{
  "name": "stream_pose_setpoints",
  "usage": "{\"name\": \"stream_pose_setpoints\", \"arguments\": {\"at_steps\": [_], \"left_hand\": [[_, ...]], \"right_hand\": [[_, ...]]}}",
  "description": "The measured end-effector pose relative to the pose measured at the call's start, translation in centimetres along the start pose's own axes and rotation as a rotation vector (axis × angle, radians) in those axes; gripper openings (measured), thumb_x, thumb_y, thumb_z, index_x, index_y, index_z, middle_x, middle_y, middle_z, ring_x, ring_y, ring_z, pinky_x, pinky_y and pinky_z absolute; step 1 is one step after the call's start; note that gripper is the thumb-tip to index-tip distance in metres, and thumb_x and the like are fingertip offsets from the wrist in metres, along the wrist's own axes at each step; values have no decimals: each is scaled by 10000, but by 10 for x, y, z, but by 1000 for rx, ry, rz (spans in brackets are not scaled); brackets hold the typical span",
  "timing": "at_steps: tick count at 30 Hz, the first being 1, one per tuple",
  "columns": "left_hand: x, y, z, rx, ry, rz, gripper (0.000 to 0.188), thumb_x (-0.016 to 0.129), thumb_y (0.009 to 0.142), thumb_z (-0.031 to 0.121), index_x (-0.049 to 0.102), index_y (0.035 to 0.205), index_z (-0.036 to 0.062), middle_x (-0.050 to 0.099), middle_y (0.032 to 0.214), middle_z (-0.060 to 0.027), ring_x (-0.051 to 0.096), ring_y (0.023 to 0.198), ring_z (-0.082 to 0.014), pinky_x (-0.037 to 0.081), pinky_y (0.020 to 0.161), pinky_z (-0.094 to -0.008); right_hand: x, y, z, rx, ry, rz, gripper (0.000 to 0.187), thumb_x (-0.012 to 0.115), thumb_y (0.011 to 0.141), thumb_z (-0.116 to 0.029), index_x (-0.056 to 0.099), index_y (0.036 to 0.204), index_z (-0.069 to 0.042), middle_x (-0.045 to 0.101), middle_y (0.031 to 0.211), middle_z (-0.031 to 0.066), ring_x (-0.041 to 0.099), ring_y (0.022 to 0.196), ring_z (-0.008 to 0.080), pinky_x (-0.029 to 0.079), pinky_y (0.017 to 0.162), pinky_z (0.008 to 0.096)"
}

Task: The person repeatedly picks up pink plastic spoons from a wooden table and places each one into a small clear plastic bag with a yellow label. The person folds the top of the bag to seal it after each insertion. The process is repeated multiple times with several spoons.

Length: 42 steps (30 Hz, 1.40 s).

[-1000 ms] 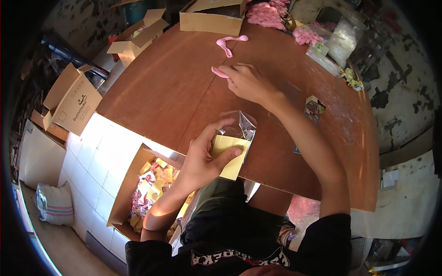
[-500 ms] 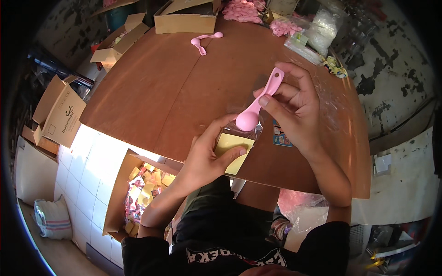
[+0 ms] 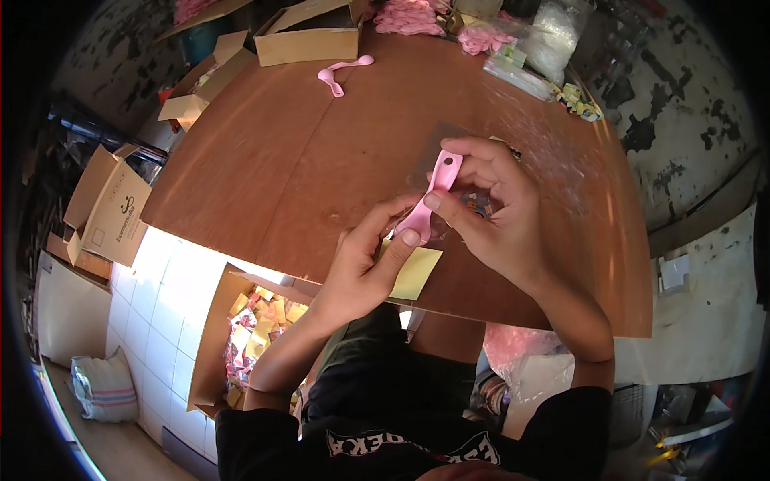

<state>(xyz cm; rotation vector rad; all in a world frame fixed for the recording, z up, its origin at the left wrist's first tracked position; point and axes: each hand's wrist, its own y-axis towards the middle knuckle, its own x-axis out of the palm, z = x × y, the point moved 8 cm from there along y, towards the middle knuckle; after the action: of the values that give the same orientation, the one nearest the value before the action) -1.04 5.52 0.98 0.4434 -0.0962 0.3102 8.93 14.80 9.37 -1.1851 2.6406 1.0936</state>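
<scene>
Right hand (image 3: 517,210): now the pink spoon (image 3: 448,167) is pinched near its top, apparently for control.
Left hand (image 3: 361,258): yellow card (image 3: 417,276) and spoon's lower end pinched under thumb, seemingly for steadiness.
Worktop (image 3: 281,160): loose spoons (image 3: 326,75) parked at eleven o'clock, presumably within reach.

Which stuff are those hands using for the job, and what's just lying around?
In use:
- pink spoon, in the right hand
- yellow card, in the left hand

Probably just lying around:
- striped sack
- open cardboard box at far left
</scene>
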Motion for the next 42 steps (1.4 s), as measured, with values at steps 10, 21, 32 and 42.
{"name": "stream_pose_setpoints", "arguments": {"at_steps": [10, 21, 32, 42], "left_hand": [[13, -10, 21, 23, 473, -127, 257, 607, 978, 105, 593, 1207, -12, 709, 936, -218, 730, 853, -352, 561, 700, -371], [24, -14, 32, 113, 981, -410, 177, 628, 931, 96, 649, 1098, 42, 654, 673, -153, 642, 567, -366, 506, 520, -425], [6, -20, 51, 314, 360, -103, 289, 597, 949, -2, 602, 1238, -23, 739, 986, -182, 738, 786, -260, 575, 709, -337], [-7, -11, 31, 148, -35, 124, 239, 535, 1021, 64, 514, 1235, -41, 712, 895, -73, 612, 842, -61, 455, 779, -211]], "right_hand": [[1, -22, -34, -262, -533, -82, 149, 770, 758, -32, 720, 898, -28, 653, 959, 68, 634, 862, 244, 538, 720, 351], [12, -32, -38, -259, -624, -268, 101, 714, 705, 7, 644, 768, -28, 608, 817, 59, 610, 745, 240, 508, 649, 356], [-67, -16, -12, 119, 340, 1, 61, 632, 900, -41, 672, 925, -2, 648, 956, 105, 628, 851, 165, 503, 782, 315], [-319, -38, 199, 432, -1171, 341, 293, 674, 780, -143, 756, 1038, -28, 764, 896, 114, 707, 846, 199, 540, 803, 344]]}}
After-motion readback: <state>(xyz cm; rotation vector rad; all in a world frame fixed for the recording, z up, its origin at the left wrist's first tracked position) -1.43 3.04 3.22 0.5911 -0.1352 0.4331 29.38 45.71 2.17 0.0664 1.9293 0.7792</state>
